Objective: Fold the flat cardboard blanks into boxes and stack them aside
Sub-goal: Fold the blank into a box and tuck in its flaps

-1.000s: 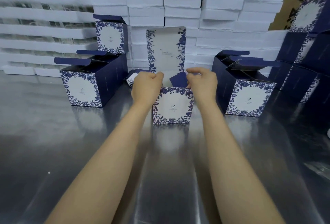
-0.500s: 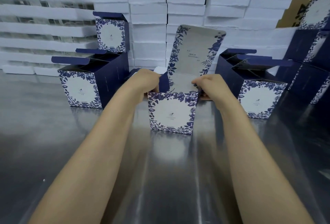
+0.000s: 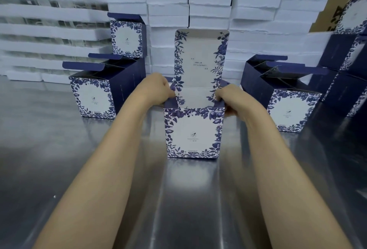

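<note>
Steel table (image 3: 59,169) carries all: folded boxes (image 3: 93,97) parked well aside to leave working room, the centre box (image 3: 193,135) upright between them, its lid (image 3: 200,58) raised. Left hand (image 3: 156,92) and right hand (image 3: 230,99) each pinch an upper side, likely to tuck the flaps (image 3: 171,102) inward.

Left hand (image 3: 156,90), right hand (image 3: 231,100) on box (image 3: 194,132)

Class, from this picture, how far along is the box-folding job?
Done: left box and right box stand folded, flaps open. In hand: left hand and right hand grip the middle box at its side flaps, lid upright. Left: probably finishing its flaps, stacking it aside.
</note>
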The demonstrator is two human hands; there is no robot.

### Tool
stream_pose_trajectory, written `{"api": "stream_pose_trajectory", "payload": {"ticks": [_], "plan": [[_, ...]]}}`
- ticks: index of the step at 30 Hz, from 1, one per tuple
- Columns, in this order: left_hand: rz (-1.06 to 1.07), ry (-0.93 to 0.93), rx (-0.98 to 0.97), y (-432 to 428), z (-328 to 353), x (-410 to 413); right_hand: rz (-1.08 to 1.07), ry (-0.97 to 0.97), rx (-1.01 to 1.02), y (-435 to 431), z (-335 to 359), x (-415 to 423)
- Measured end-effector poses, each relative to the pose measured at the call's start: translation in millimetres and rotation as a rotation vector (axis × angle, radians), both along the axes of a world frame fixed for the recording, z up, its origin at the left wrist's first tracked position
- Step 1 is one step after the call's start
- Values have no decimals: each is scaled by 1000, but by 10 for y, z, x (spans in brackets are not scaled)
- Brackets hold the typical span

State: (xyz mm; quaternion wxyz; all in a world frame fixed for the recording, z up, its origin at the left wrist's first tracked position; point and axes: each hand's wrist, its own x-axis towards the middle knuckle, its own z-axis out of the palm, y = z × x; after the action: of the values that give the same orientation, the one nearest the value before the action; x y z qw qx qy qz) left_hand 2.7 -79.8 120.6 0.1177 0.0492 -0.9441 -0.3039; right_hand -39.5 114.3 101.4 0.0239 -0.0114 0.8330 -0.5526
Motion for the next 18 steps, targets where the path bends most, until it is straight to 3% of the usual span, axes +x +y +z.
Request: {"api": "stream_pose_trajectory", "payload": {"ticks": [3, 7, 11, 18], "plan": [[-5, -29, 23, -27, -1, 19, 59, 31, 47, 2, 33, -15], [-42, -302, 159, -111, 87, 115, 180, -67, 207, 95, 129, 48], [-124, -536, 10, -193, 135, 166, 263, -190, 389, 169, 239, 152], [-87, -408, 88, -118, 91, 120, 451, -304, 496, 193, 378, 353]]}}
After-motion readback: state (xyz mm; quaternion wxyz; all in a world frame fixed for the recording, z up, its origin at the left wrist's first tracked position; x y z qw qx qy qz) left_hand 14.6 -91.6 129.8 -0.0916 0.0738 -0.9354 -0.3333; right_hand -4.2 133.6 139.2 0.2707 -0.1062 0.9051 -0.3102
